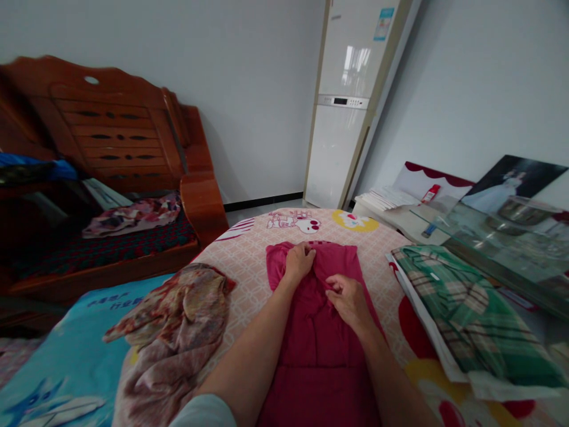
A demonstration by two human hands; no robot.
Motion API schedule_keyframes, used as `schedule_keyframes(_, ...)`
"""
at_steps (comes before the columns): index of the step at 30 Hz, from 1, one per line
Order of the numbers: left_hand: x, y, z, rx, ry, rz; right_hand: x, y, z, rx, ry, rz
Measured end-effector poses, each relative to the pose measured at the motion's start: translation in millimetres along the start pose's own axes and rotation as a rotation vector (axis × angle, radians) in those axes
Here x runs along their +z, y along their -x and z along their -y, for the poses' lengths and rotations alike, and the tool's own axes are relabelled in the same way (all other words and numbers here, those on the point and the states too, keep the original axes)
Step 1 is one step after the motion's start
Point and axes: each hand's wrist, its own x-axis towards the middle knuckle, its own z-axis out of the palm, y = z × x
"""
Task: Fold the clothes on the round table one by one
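Magenta cloth (329, 350) lies lengthwise from near the far edge of the table (249, 261) toward the near side, seemingly to keep its creases within reach, the left hand (300, 260) with bent fingers touching it, the right hand (349, 296) with fingers nearly closed at a fold, though whether either grips cannot be told.

- Near left: plain, pale grey-blue cloth sleeve (204, 412), its rounded edge curving around the left arm.
- Left forearm (253, 350): bare beyond the sleeve.
- Right forearm (391, 370): bare.
- Left hand (300, 262) and right hand (351, 301): both bare.
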Motion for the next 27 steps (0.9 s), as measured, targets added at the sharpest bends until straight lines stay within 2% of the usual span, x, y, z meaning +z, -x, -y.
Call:
schedule_keyframes(2,0.5,-1,-4,-0.025,0.07,0.026,-5,0,2,-0.013,0.036,0.021)
schedule_keyframes(4,3.0,-1,-7,-0.089,0.236,0.082,-10,-1,4,-0.018,0.069,0.048)
schedule_keyframes(7,12.0,1,-12,-0.231,0.65,0.246,-20,-2,5,-0.016,0.088,0.07)
schedule_keyframes(9,20.6,6,-15,-0.263,0.903,0.344,-26,-2,5,-0.006,0.093,0.1)
schedule_keyframes(11,28.8,12,-18,-0.205,1.052,0.434,-32,-1,4,0.009,0.129,0.146)
schedule_keyframes(14,34.4,18,-20,0.008,1.118,0.595,-39,2,1,0.049,0.277,0.197)
schedule_keyframes(16,30.5,17,-20,0.157,1.046,0.606,-42,3,0,0.068,0.399,0.195)
schedule_keyframes(17,26.1,14,-19,0.205,0.964,0.549,-43,3,1,0.071,0.453,0.171)
schedule_keyframes(20,6.5,1,-10,0.218,0.558,0.22,-40,1,9,0.025,0.501,0.026)
schedule_keyframes(22,-6.3,-6,-1,0.177,0.278,0.039,-33,-1,16,-0.112,0.405,-0.038)
schedule_keyframes(23,-11.0,-9,5,0.163,0.167,-0.013,-28,-1,18,-0.196,0.34,-0.037)
schedule_keyframes(25,-15.6,-11,15,0.149,0.007,-0.043,-15,0,19,-0.334,0.253,0.015)
schedule_keyframes(27,-14.9,-11,23,0.147,-0.109,-0.023,-3,3,12,-0.397,0.241,0.064)
